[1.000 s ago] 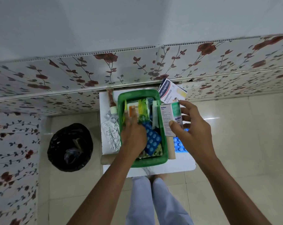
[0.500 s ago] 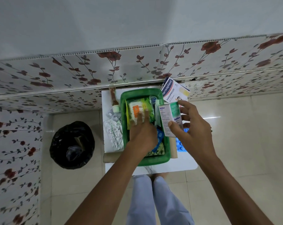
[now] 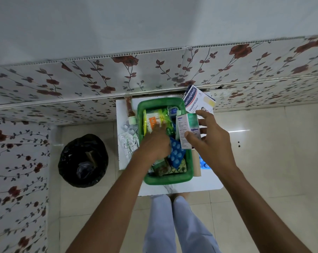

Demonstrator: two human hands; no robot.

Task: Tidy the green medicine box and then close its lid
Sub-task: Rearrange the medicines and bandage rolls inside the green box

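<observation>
The green medicine box [image 3: 165,179] stands open on a small white table [image 3: 209,183], full of packets. My left hand [image 3: 154,143] reaches into it, fingers spread on a cotton-bud pack [image 3: 154,119]; whether it grips the pack I cannot tell. A blue blister strip [image 3: 176,154] lies by that hand. My right hand [image 3: 211,139] holds a white and green Optibex carton [image 3: 187,132] upright over the box's right rim. No lid is visible.
A Hansaplast plaster box [image 3: 194,101] leans behind the green box. Silver blister strips [image 3: 129,143] and a small brown bottle [image 3: 129,108] lie on the table's left. A black-lined bin [image 3: 83,159] stands on the floor to the left. Floral wall panels run behind.
My left hand has slid from the box's left side towards the far middle, onto the cotton-bud pack. My right hand keeps the carton at the right rim.
</observation>
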